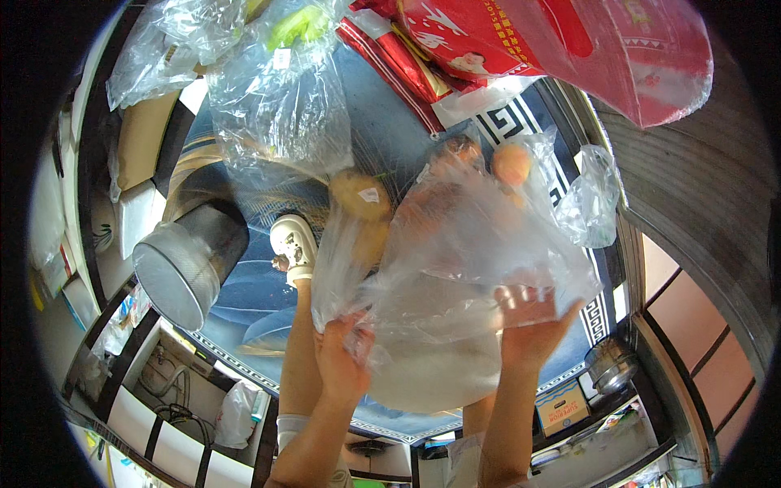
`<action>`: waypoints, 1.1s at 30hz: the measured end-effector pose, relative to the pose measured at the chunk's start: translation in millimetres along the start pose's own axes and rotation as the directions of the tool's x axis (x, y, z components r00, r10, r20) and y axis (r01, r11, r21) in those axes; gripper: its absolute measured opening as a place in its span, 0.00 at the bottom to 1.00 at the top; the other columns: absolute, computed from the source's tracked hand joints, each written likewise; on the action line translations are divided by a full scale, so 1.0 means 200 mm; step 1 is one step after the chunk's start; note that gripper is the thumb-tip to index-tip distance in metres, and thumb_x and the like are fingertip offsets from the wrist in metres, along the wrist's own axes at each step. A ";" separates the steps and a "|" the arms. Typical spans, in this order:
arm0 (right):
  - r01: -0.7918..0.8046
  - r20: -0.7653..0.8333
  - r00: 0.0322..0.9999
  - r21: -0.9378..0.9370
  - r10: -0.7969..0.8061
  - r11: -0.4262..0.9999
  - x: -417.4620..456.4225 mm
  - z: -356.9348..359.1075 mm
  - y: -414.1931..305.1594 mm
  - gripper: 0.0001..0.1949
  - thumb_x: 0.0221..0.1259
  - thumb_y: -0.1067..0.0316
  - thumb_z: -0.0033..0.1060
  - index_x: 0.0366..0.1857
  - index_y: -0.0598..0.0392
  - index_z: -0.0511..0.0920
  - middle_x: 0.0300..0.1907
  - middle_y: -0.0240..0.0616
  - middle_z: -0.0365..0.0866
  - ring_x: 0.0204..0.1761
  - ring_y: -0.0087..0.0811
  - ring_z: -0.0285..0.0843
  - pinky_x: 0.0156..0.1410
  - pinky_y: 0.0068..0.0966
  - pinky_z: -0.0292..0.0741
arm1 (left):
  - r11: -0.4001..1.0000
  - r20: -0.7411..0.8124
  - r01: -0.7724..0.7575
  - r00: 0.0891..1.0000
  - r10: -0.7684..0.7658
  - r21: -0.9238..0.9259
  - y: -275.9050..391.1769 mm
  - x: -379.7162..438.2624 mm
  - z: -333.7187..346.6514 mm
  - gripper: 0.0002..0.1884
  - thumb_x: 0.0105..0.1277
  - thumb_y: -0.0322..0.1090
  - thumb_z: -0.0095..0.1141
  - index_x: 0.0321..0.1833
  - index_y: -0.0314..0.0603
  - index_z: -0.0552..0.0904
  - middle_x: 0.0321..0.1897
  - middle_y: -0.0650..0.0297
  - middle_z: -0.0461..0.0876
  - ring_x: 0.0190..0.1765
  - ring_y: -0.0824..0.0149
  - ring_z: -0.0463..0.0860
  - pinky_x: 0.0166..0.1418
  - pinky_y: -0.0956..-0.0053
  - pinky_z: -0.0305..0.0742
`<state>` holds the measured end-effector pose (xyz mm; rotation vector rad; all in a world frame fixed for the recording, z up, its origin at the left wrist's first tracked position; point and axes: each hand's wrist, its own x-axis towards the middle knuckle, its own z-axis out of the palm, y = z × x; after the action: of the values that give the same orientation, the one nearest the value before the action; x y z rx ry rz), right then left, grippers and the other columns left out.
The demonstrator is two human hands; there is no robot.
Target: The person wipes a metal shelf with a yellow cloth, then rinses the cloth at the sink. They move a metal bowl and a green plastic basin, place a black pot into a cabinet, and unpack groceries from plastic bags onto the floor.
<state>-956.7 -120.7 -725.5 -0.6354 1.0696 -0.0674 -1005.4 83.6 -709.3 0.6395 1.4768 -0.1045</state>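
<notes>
My left hand (343, 354) grips the bunched edge of a thin clear plastic bag (348, 262); a yellowish-brown round fruit or vegetable (360, 195) bearing a sticker lies at its far end. To the right, my right hand (531, 311) is spread with its fingers behind or inside a larger translucent plastic bag (464, 244). Reddish, blurred contents show at that bag's far end. An orange-red round fruit (511, 163) lies beside them in clear plastic. Below the bags is a pale round surface (433, 372).
A black mesh bin (229, 238) with a clear liner stands at left. Clear bags (280, 116) with greens are at the top left, red printed packaging (476, 43) at the top right. A crumpled clear bag (589, 198) lies right. A white clog (293, 247) is on the blue patterned mat (256, 305).
</notes>
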 end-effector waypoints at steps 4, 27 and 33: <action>0.265 0.089 0.964 -0.391 -0.251 0.881 -0.03 0.08 -0.07 0.20 0.59 0.57 0.51 0.51 0.57 0.67 0.33 0.37 0.73 0.31 0.32 0.74 0.37 0.28 0.73 | 0.999 0.062 -0.032 0.998 0.030 0.027 0.00 -0.01 0.01 0.10 0.51 0.32 0.53 0.38 0.44 0.73 0.33 0.68 0.73 0.32 0.75 0.72 0.32 0.84 0.69; 0.667 0.584 0.727 -0.726 -0.361 0.167 -0.05 0.36 -0.08 0.27 0.67 0.49 0.30 0.46 0.65 0.74 0.08 0.25 0.61 0.12 0.11 0.55 0.17 0.11 0.48 | 0.996 0.127 -0.069 0.989 0.075 -0.049 0.01 0.04 -0.09 0.08 0.55 0.36 0.48 0.35 0.43 0.73 0.29 0.68 0.73 0.29 0.76 0.73 0.30 0.84 0.69; 0.722 0.632 0.644 -0.688 -0.431 0.071 -0.01 0.38 -0.07 0.28 0.67 0.49 0.31 0.40 0.67 0.76 0.17 0.36 0.76 0.07 0.11 0.54 0.12 0.09 0.51 | 0.994 0.205 -0.090 0.974 0.101 -0.062 0.01 0.07 -0.13 0.10 0.55 0.38 0.49 0.36 0.42 0.72 0.32 0.66 0.73 0.39 0.70 0.74 0.46 0.77 0.70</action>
<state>-892.1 -96.7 -692.1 -2.1205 0.3704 -0.0792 -1025.6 101.0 -720.1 0.6365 1.2415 -0.0563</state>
